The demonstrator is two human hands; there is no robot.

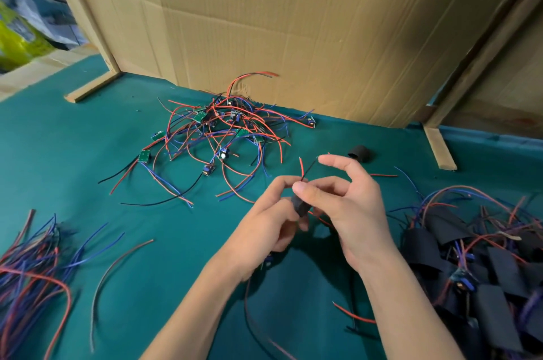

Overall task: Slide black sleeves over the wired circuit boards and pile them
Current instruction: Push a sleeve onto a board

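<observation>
Left hand (pixel 271 220): fingers curled round a black sleeve (pixel 300 206), gripping it from the left, above the green table cover (pixel 88 154).
Right hand (pixel 349 207): thumb and a finger pinching the red and black wire ends (pixel 305 170) that poke up out of the sleeve's top; index finger stretched out, free.
Black sleeve: held between both hands, tilted, in front of the body — board inside not visible.
Unsleeved boards (pixel 223 130): tangled heap of small green boards with red, blue and black wires, well beyond the hands, near the cardboard wall (pixel 293 22).
Sleeved pile (pixel 484 265): black-covered pieces with trailing wires, heaped at the right edge.
Spare sleeve (pixel 360 153): lying alone on the cover, just beyond the right hand.
Loose wires (pixel 32 268): bundle at the left edge — blurred.
</observation>
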